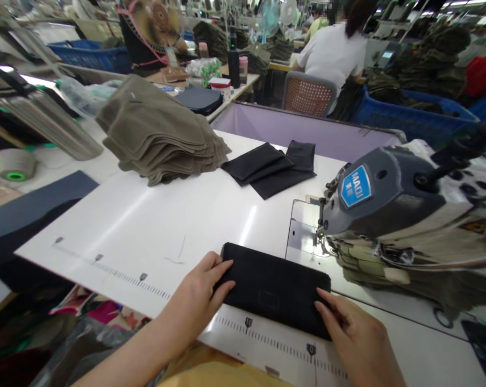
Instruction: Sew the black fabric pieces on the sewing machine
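A black rectangular fabric piece (273,282) lies at the front edge of the white table, with a small stitched or marked rectangle near its lower middle. My left hand (206,285) grips its left end between thumb and fingers. At the opposite end, my right hand (354,330) pinches the right edge the same way. Just beyond the piece stands a sewing machine (388,188), its needle area lit. Several dark fabric pieces (267,166) lie loosely overlapped farther back on the table.
A tall stack of olive-brown fabric panels (162,129) stands at the back left. More olive fabric (364,263) sits under the machine head. Printed ruler marks (249,323) run along the table's front edge. Behind is a lilac-walled trough (291,126); a person in white (334,56) sits beyond.
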Demonstrator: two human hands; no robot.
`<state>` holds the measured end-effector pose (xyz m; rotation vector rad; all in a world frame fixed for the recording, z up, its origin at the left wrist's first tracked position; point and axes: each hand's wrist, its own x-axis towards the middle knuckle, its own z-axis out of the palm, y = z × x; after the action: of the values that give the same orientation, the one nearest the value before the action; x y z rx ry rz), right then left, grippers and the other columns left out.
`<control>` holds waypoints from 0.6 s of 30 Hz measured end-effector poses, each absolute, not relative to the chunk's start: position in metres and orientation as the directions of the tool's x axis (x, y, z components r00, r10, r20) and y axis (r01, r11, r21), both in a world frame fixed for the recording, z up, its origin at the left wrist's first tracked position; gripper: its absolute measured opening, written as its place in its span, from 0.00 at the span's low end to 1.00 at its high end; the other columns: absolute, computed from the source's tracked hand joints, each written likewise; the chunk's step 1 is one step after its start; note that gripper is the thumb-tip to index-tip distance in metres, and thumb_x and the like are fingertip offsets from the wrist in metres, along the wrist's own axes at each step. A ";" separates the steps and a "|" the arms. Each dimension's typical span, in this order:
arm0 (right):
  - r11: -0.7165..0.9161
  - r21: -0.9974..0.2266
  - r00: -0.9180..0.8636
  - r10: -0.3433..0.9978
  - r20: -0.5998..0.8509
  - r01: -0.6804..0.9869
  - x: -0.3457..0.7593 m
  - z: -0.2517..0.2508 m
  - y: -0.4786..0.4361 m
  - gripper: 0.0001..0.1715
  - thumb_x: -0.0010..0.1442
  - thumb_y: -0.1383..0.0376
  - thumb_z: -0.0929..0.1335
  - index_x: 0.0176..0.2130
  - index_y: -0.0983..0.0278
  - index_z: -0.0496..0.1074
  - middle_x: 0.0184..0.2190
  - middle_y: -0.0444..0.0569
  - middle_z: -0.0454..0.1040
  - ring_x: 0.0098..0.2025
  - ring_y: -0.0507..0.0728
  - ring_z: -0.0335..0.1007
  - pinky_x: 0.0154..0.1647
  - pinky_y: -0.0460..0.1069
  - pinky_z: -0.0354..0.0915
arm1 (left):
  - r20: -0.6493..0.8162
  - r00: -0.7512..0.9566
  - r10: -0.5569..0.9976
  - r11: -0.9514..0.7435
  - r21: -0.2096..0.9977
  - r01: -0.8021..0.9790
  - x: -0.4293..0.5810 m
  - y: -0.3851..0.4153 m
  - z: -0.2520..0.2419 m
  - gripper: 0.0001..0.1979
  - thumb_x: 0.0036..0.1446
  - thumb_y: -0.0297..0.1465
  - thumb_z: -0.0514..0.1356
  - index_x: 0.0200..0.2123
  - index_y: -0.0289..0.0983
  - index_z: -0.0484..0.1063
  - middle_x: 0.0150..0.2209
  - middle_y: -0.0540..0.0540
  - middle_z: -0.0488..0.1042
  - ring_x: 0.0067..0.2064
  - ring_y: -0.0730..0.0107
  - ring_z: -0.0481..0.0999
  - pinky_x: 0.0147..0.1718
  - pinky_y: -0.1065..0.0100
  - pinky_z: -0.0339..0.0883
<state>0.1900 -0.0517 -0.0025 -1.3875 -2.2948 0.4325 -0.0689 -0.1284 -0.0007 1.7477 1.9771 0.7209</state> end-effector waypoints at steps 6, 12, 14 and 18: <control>0.489 -0.448 -0.437 0.872 0.221 0.749 0.189 -0.002 -0.050 0.22 0.57 0.56 0.59 0.32 0.65 0.76 0.25 0.49 0.77 0.24 0.55 0.74 0.22 0.45 0.70 | 0.010 -0.141 0.990 0.104 0.624 0.774 -0.068 -0.128 0.004 0.14 0.55 0.30 0.52 0.44 0.34 0.69 0.34 0.46 0.66 0.33 0.70 0.71 0.36 0.68 0.70; 0.445 -0.453 -0.447 0.888 0.111 0.772 0.198 -0.009 -0.048 0.19 0.57 0.56 0.61 0.36 0.64 0.76 0.31 0.48 0.78 0.30 0.56 0.75 0.30 0.45 0.71 | -0.011 -0.154 0.988 0.127 0.624 0.771 -0.069 -0.126 0.003 0.13 0.54 0.29 0.53 0.43 0.34 0.70 0.33 0.47 0.66 0.32 0.71 0.71 0.34 0.69 0.70; 0.418 -0.454 -0.446 0.894 0.050 0.787 0.202 -0.011 -0.048 0.18 0.57 0.57 0.62 0.37 0.63 0.75 0.33 0.47 0.78 0.32 0.55 0.75 0.32 0.45 0.71 | -0.017 -0.162 0.987 0.137 0.625 0.768 -0.069 -0.126 0.002 0.13 0.54 0.29 0.54 0.43 0.35 0.70 0.33 0.47 0.66 0.32 0.71 0.71 0.35 0.69 0.69; 0.399 -0.454 -0.441 0.897 0.015 0.796 0.205 -0.013 -0.048 0.18 0.57 0.56 0.62 0.39 0.64 0.75 0.34 0.47 0.77 0.32 0.55 0.75 0.32 0.44 0.71 | -0.045 -0.158 0.986 0.152 0.617 0.772 -0.069 -0.125 0.000 0.14 0.55 0.28 0.53 0.45 0.35 0.69 0.33 0.47 0.67 0.33 0.71 0.70 0.35 0.68 0.69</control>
<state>0.2048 -0.0478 -0.0126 -1.4892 -2.4012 0.5649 -0.0692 -0.1252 0.0004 1.6724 1.9932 0.6465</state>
